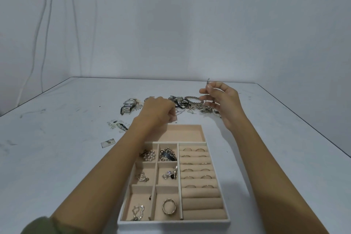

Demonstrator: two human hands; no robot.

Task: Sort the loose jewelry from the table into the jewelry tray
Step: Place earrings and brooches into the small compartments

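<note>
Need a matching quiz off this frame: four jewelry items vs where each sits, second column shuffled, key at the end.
Items
1. watch
2. wide band
3. thin rings
4. small piece

Places
A. roll slots, right side of the tray
B. pinched in the right hand, above the table
C. on the table, left end of the loose pile
D. nearest tray row, second compartment from the left

Pairs: 1-C, 2-D, 3-A, 4-B

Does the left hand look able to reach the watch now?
Probably yes: the watch lies just left of the left hand and the way looks free, though that hand's curled fingers may already hold something.
</note>
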